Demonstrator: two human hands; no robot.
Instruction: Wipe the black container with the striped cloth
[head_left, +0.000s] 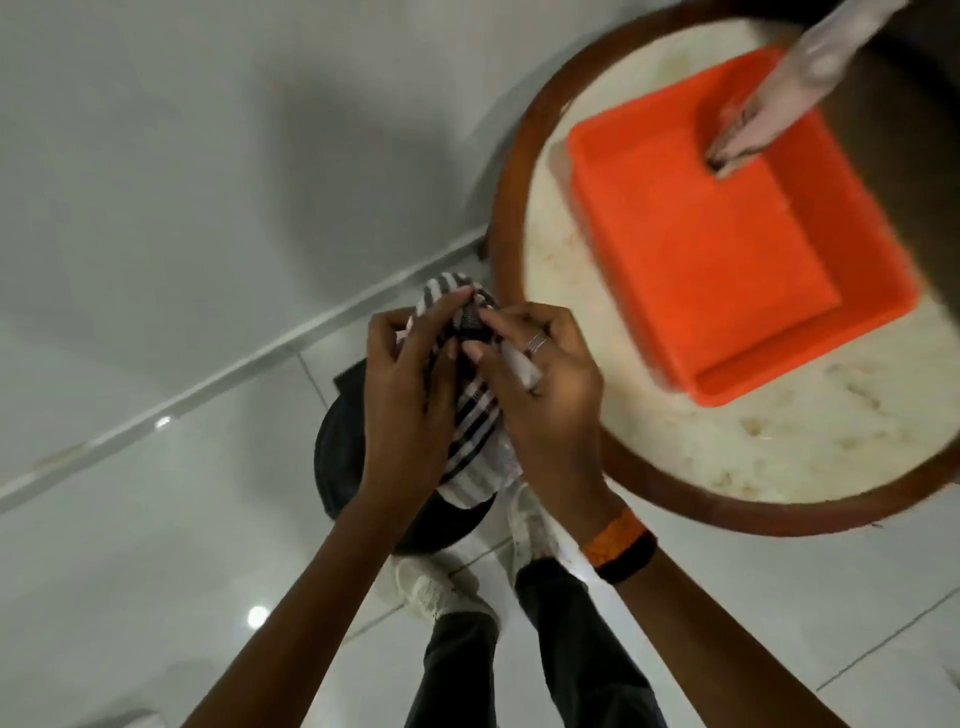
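Dark trousers (545, 670) and pale knitted shoes (441, 592) stood on glossy white floor tiles (156, 545) at the bottom of the view, seen from above. Just beyond the shoes, two bare forearms rose to meet over the striped cloth (475, 415), a black-and-white fabric bunched between the hands. The left hand (410, 400) curled its fingers around the cloth's left side, thumb and fingertips pinching a fold at the top. The right hand (545, 395), wearing a ring and an orange-and-black wristband (621, 545), gripped the cloth from the right and also held a small pale cylindrical item against its fingers; what it was could not be told. The black container (337, 457) showed beneath and to the left of the hands, largely hidden by them and the cloth, at the edge of a round table. Farther off, on the table's wood-rimmed marble top (779, 441), sat an orange plastic tray (727, 270), with a blurred pale object (779, 98) resting in its far corner.
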